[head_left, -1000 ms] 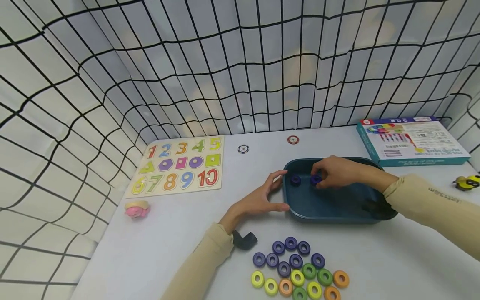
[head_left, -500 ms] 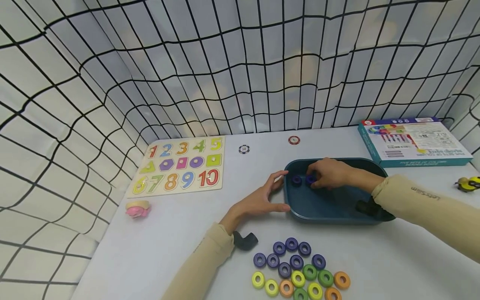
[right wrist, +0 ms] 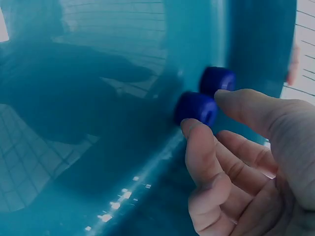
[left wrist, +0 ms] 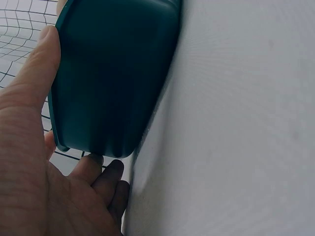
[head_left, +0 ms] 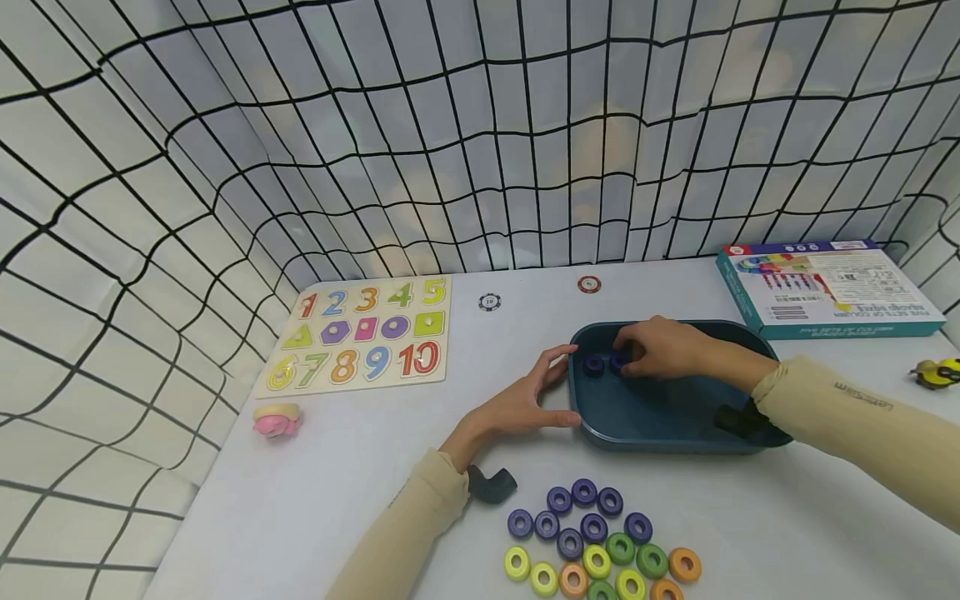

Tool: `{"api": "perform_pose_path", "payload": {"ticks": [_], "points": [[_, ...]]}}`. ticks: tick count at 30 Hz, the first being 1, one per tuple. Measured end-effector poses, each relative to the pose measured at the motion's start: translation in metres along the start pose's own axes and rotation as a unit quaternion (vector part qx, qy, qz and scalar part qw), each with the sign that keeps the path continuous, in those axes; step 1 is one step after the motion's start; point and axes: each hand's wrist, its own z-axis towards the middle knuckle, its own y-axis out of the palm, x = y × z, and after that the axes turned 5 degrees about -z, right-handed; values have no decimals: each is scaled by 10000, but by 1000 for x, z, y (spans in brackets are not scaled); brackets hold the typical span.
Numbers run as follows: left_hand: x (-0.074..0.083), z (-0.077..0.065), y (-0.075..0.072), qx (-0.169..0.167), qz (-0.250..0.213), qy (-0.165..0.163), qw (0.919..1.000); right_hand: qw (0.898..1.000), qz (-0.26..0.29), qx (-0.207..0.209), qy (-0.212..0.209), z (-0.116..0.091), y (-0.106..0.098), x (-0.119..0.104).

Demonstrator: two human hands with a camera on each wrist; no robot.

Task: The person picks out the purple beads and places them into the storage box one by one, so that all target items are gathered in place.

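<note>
A dark teal tray (head_left: 660,429) stands on the white table. My left hand (head_left: 517,400) spans its left end, thumb and forefinger straight against the rim; the left wrist view shows the thumb (left wrist: 42,64) along the tray's side and the other fingers below the end wall. Inside the tray my right hand (head_left: 663,346) pinches a purple ring bead (right wrist: 196,108) between thumb and forefinger. Right beside it sits another purple ring bead (head_left: 593,365) near the tray's left wall. Part of the pinched bead is hidden by the fingers in the head view.
Several purple rings (head_left: 547,525), yellow rings (head_left: 517,563), green rings (head_left: 651,560) and orange rings (head_left: 685,564) lie in front. A number puzzle board (head_left: 356,333), pink toy (head_left: 277,419), two chips (head_left: 490,302), flat box (head_left: 832,287) and yellow toy (head_left: 936,372) surround the tray. Netting (head_left: 540,142) rises behind.
My right hand has moved slightly left inside the tray, bringing its purple ring bead close to the other one. My left hand has stayed at the tray's end.
</note>
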Motion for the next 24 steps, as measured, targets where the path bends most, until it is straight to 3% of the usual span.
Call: {"api": "perform_pose_path", "payload": {"ticks": [7,16,19,24], "points": [[30,-8,-2,-95,-83,-46,9999,9994,49,246,-251,-23,-10,-14],[32,-7,-2,-123,-24,10,9999,9884,711,398,-1281,-70,4,-49],[32,-7,-3,-145,8,34,9999,9807,1172,208,-1550,-80,19,-57],[23,-5,-3,-92,-7,60,9999,9643,1864,-523,-1806,-92,50,-57]]}}
